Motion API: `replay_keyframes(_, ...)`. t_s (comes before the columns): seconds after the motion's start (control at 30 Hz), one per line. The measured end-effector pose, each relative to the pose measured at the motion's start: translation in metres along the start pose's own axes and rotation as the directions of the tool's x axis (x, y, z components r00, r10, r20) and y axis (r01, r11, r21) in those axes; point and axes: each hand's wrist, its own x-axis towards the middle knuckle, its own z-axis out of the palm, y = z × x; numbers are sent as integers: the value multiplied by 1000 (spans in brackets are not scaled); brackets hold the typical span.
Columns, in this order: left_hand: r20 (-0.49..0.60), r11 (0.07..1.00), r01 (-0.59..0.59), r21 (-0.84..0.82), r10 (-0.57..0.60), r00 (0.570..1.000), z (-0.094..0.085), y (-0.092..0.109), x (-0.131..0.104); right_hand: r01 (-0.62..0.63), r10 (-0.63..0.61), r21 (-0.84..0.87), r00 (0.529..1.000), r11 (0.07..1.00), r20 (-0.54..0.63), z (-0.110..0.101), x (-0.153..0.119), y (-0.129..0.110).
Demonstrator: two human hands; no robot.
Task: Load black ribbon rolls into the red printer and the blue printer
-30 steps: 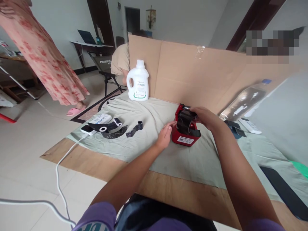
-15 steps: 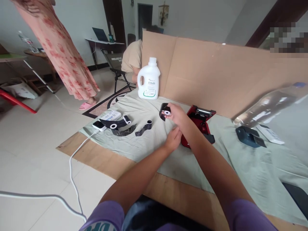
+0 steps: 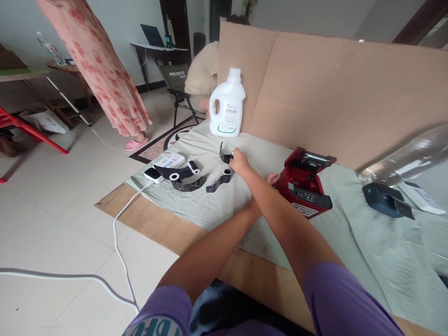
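Your right hand (image 3: 240,162) reached across your body to the left and was closed on a dark roll (image 3: 226,156) with a pale core. Its fingers were pinched narrow around the roll, which sat at the fingertips, low over the grey-green cloth (image 3: 350,233) on the floor. A short curl of dark strip trailed from the roll toward the far left. The roll lay in front of the white jug (image 3: 227,103) and just beyond the nearest loose roll (image 3: 221,180).

Your left hand (image 3: 272,178) rested beside the red printer (image 3: 305,183), touching or nearly touching its left side. Your right forearm crossed over it, so you could not tell whether its fingers were spread or curled.

The relation that mattered was this: the held roll lay to the left of the printer, well apart from it, with the printer's lid up and its open side facing away toward the cardboard wall (image 3: 332,93). The left hand was the nearer one to the printer; the right hand was the nearer one to the other rolls (image 3: 182,175), which lay in a loose row running left to right, their strips half unwound.

Hidden or unclear:
- The inside of the printer bay could not be seen from this angle.
- The roll's axis was masked by your fingers.
- A dark device (image 3: 385,201) and a clear bottle (image 3: 409,161) lay at the right; the bottle was cut off by the edge.
- A white cable (image 3: 122,224) ran to a small white unit (image 3: 153,174) at the far left of the cloth.
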Motion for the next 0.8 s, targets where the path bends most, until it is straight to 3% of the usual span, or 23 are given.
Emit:
replay_keyframes(0.1,14,1000,-15,-26,15,1000,2,-6,1,-2,2,-31,1000,1000,0,-3,-5,3)
replay_keyframes(0.17,10,999,-52,-11,52,999,5,-8,1,12,-19,-67,995,998,-98,-10,-13,0)
replay_keyframes(0.23,-20,995,-91,40,92,996,9,-7,2,98,-123,-110,959,989,-254,-17,-25,-8)
replay_keyframes(0.3,-58,988,-93,123,100,993,11,-2,1,258,-292,-141,893,956,-341,-23,-39,-22)
replay_keyframes(0.37,-93,975,-47,218,69,993,12,4,1,442,-458,-120,844,889,-278,-22,-53,-41)
replay_keyframes(0.43,-149,956,18,291,27,988,11,10,0,593,-594,-54,793,803,-135,-14,-65,-65)
replay_keyframes(0.57,-214,941,61,333,12,977,4,16,-3,719,-718,27,692,695,69,18,-82,-111)
replay_keyframes(0.67,-207,950,55,309,11,978,-3,17,-2,741,-734,-23,669,671,121,39,-86,-129)
replay_keyframes(0.8,-257,952,97,291,-20,966,-8,20,0,722,-711,-25,687,692,148,48,-85,-127)
